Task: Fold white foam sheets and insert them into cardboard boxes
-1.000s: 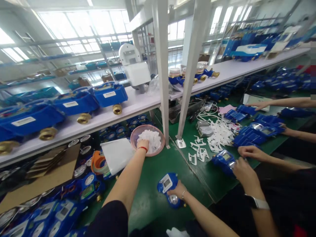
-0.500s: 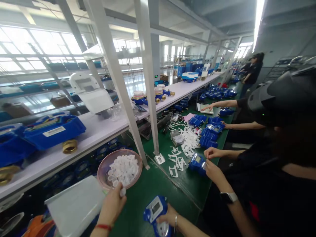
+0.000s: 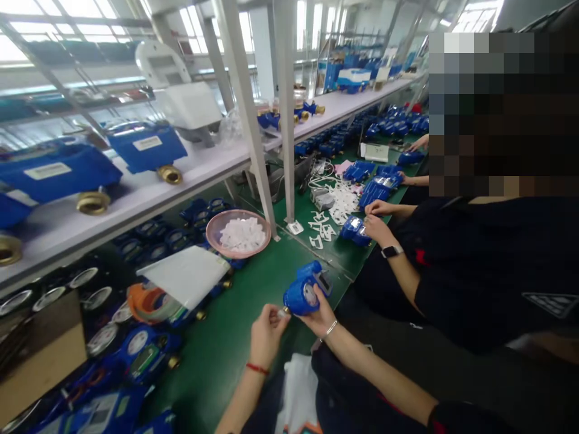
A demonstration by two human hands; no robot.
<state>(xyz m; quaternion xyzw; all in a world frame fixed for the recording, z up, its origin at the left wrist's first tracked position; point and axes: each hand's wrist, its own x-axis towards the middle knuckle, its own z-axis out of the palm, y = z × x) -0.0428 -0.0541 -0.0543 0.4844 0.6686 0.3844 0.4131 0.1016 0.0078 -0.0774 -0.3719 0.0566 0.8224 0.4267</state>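
Near a bowl [image 3: 207, 232] of caps [image 3: 242, 235], left grip [image 3: 266, 335] pinching cap [image 3: 283, 312], right grip [image 3: 322, 314] around meter [image 3: 300, 296]

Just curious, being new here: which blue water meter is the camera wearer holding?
The nearest one in their right hand; the co-worker's meter sits further along the bench.

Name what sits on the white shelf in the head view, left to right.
Blue water meter with brass fitting, second blue water meter with brass fitting, white meter casing, small blue water meters with brass ends, blue-and-white meter at the far end
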